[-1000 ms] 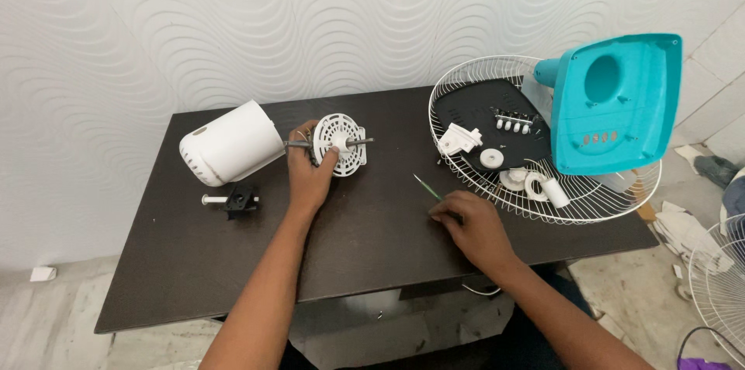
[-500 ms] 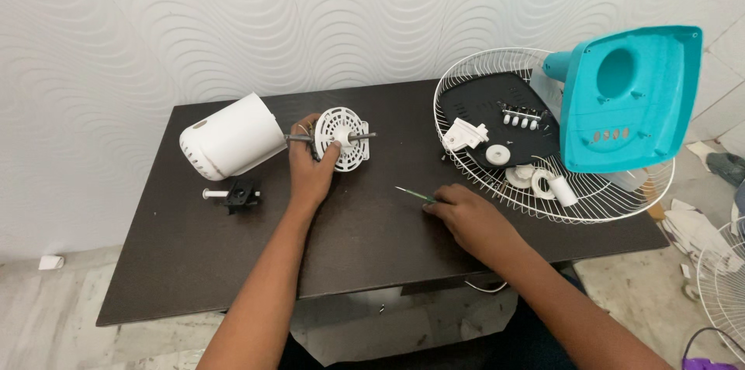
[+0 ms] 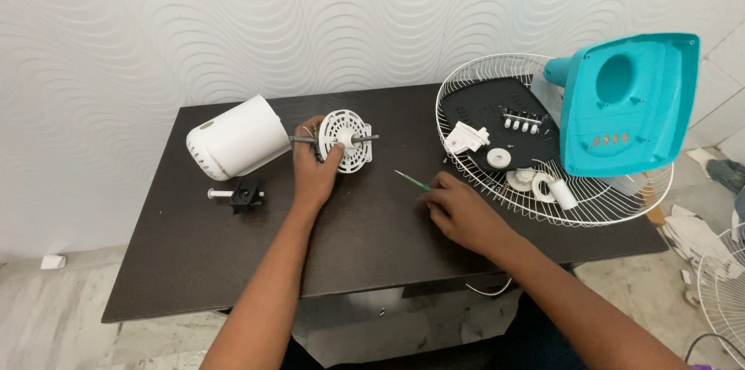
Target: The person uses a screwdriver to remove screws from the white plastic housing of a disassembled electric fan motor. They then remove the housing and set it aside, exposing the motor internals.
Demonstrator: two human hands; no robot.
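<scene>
My left hand [image 3: 313, 170] grips a white fan motor [image 3: 346, 139] with a round vented face and a metal shaft, standing on the dark table [image 3: 186, 261]. Just left of it lies a white cylindrical motor cover [image 3: 237, 138] on its side. My right hand [image 3: 463, 211] rests on the table right of centre, holding a thin green-handled screwdriver [image 3: 412, 179] whose tip points toward the motor.
A white wire fan guard [image 3: 621, 207] lies at the table's right end, holding a teal fan base [image 3: 628, 106], a black plate and several small white parts and screws. A small black-and-white part [image 3: 242, 194] sits near the cover. Another wire guard [image 3: 722, 277] is on the floor at right.
My right hand has slid a little left along the table with the screwdriver. My left hand stays on the motor.
</scene>
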